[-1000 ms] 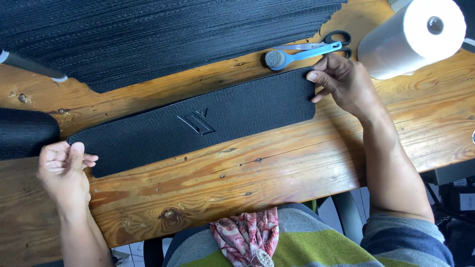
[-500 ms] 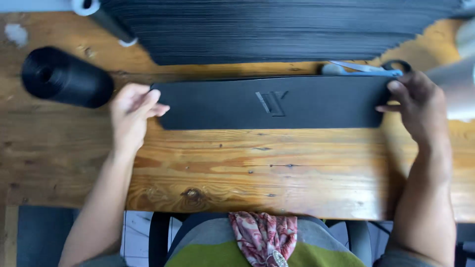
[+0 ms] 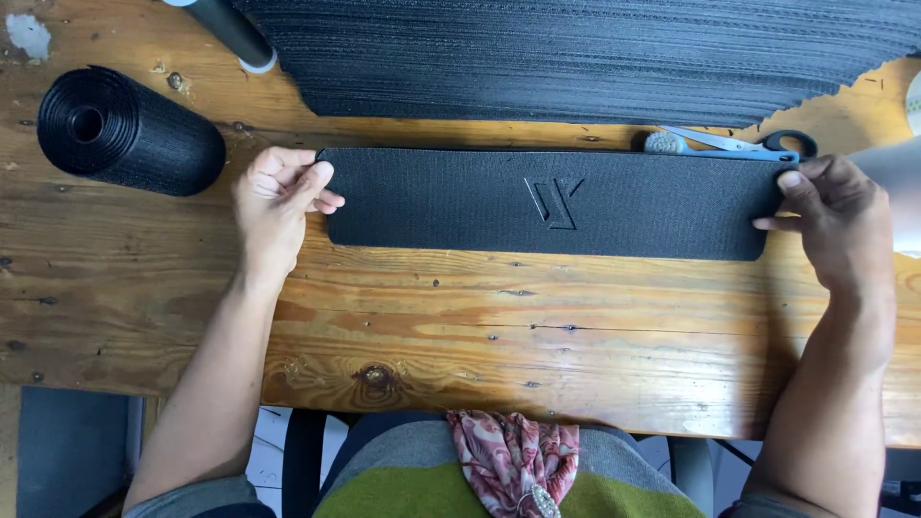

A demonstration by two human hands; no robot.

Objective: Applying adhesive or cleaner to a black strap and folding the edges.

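Pinching opposite short ends, left hand [image 3: 278,197] and right hand [image 3: 830,216] hold the black strip [image 3: 547,203], judged light, flexible, grippy.

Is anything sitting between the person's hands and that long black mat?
Nothing visible. The left hand and right hand each grip an end of the black mat. The scissors lie just behind its far edge.

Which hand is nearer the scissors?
Right. The right hand grips the black mat's right end, just below the scissors' handle. The left hand holds the mat's far left end, a full mat length away.
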